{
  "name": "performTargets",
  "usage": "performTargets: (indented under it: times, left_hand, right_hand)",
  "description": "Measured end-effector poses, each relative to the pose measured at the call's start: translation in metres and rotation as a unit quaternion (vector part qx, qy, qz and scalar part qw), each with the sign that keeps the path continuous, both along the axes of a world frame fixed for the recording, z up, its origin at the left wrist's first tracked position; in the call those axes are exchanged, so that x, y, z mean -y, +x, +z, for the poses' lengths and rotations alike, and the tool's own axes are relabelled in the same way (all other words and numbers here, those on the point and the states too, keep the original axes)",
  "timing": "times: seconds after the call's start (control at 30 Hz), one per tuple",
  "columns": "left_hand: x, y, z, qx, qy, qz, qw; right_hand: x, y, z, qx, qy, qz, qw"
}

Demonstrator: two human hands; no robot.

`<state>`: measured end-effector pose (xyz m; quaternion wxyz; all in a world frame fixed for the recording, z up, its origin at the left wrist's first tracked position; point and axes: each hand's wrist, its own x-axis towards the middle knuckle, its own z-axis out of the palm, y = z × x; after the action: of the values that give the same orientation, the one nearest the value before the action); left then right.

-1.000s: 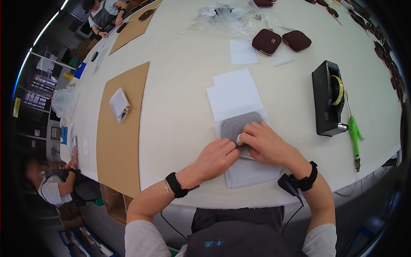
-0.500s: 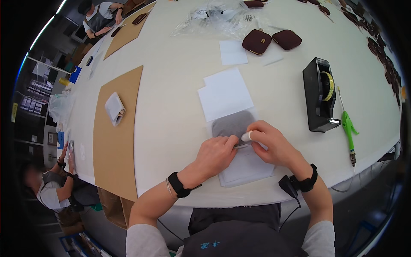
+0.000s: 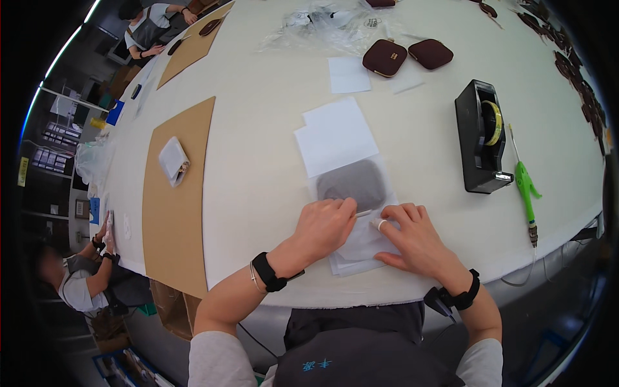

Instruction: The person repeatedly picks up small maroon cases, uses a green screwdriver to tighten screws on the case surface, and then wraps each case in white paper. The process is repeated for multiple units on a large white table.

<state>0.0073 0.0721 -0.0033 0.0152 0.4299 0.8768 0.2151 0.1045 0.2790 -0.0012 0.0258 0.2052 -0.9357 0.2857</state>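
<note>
In front of me a rounded, flat thing shows grey through thin white paper (image 3: 351, 185). My left hand (image 3: 324, 226) is closed at its near edge, the fingers pinching the paper there. Close by on the right, my right hand (image 3: 416, 240) has its fingers apart and slightly bent over the near part of the paper, holding nothing. One of its fingers wears a white cover (image 3: 379, 224). Under the wrapped thing lie more white sheets (image 3: 338, 138), reaching away from me. What is beneath my left fingertips is hidden.
To the right stand a black tape dispenser (image 3: 480, 145) and a green-handled tool (image 3: 525, 184) with a cable. Two dark maroon pouches (image 3: 385, 58) lie farther off, near clear plastic bags (image 3: 329, 29). Leftward, brown cardboard (image 3: 174, 226) carries a white packet (image 3: 173, 161). Two co-workers sit at the left.
My right hand has come away from my left, toward me and to the right, and its fingers have spread from a pinch. My left hand stays at the paper's edge.
</note>
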Motion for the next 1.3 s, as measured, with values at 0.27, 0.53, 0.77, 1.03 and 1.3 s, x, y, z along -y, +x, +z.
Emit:
performTargets:
  times: [0.27, 0.53, 0.77, 1.03, 1.3]
  left_hand:
    - [-0.001, 0.000, 0.001, 0.017, -0.010, 0.009, 1.000]
    - [0.018, -0.004, 0.020, 0.377, 0.149, 0.120, 0.906]
    - [0.020, -0.003, 0.028, 0.176, 0.070, 0.140, 0.972]
    - [0.030, 0.000, 0.039, -0.020, 0.090, 0.155, 0.984]
    - [0.009, 0.039, 0.038, -0.040, 0.047, -0.064, 0.996]
  right_hand:
    - [0.002, -0.031, -0.007, -0.151, 0.023, 0.000, 0.988]
    - [0.004, -0.071, -0.005, 0.007, -0.155, -0.088, 0.984]
    - [0.010, -0.074, -0.001, 0.050, -0.179, -0.145, 0.972]
    - [0.010, -0.075, 0.007, 0.093, -0.189, -0.173, 0.962]
    - [0.009, -0.078, 0.014, 0.165, -0.168, -0.211, 0.949]
